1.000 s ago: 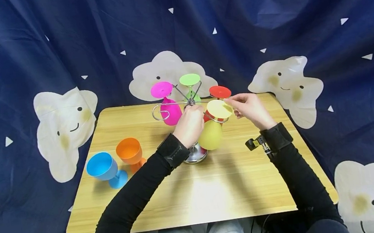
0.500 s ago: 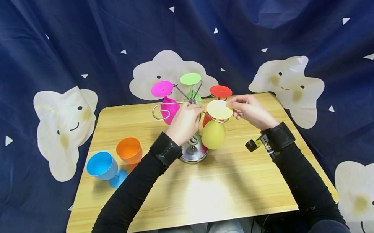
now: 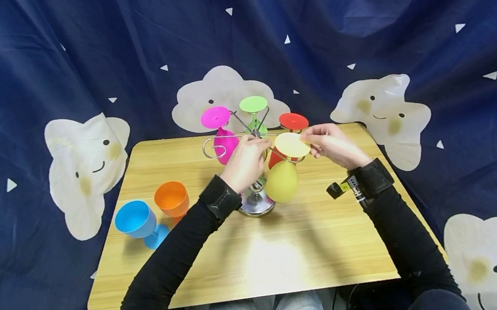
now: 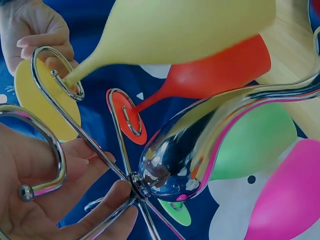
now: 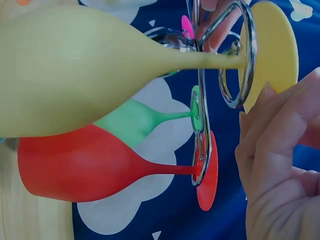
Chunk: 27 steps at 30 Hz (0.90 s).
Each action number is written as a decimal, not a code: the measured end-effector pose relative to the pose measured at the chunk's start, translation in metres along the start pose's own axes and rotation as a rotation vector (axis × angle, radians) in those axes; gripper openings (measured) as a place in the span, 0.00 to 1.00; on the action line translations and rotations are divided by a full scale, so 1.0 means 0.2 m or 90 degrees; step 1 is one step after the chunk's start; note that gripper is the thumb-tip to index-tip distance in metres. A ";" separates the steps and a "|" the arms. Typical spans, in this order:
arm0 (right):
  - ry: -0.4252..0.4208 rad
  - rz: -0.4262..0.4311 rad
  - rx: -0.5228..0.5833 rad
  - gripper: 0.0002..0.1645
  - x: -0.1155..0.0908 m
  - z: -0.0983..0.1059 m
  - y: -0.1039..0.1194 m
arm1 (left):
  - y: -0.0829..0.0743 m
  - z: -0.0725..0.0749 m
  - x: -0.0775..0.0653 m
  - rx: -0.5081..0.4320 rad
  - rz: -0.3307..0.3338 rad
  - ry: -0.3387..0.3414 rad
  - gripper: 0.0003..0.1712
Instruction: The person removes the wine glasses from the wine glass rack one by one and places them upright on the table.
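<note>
The yellow goblet [image 3: 282, 182] hangs upside down from a curled hook of the chrome goblet rack [image 3: 256, 204], its stem inside the hook and its round base on top. My right hand [image 3: 332, 146] pinches the edge of that base; in the right wrist view its fingers [image 5: 272, 135] lie against the disc. My left hand [image 3: 245, 161] holds a wire arm of the rack near the central hub, as the left wrist view shows. Red [image 3: 293, 121], green [image 3: 253, 105] and magenta [image 3: 226, 147] goblets also hang upside down from the rack.
A blue goblet [image 3: 135, 220] and an orange goblet [image 3: 171, 198] stand upright on the wooden table [image 3: 260, 261], left of the rack and close to my left forearm. One curled hook [image 3: 213, 148] of the rack points left. A dark blue curtain [image 3: 125, 46] hangs behind.
My left hand has shifted slightly left and down along the rack's arm. The yellow goblet's bowl has swung a little under its hook. My right hand stays at its base.
</note>
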State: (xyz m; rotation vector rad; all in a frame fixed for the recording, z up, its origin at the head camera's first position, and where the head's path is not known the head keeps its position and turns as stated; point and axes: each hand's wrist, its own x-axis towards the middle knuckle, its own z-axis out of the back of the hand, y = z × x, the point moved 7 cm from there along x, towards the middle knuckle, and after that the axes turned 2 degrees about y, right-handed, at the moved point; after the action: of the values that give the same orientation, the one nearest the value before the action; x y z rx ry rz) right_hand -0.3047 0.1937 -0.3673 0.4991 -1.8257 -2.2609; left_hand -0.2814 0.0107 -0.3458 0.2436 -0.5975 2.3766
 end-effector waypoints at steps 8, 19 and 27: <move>0.022 0.002 -0.015 0.15 -0.03 0.01 -0.01 | 0.00 0.00 0.00 0.005 0.000 -0.019 0.20; 0.039 0.023 0.050 0.12 -0.06 -0.02 0.04 | 0.00 0.01 0.00 0.017 -0.004 -0.028 0.19; 0.012 0.034 0.005 0.16 0.00 -0.07 0.10 | 0.00 0.00 0.00 0.021 -0.008 -0.026 0.16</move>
State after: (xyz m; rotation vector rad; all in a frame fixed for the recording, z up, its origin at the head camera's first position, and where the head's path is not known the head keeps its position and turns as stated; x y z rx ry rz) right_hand -0.2996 0.1762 -0.3500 0.4660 -1.8173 -2.2072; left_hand -0.2822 0.0107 -0.3458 0.3094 -0.5741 2.3758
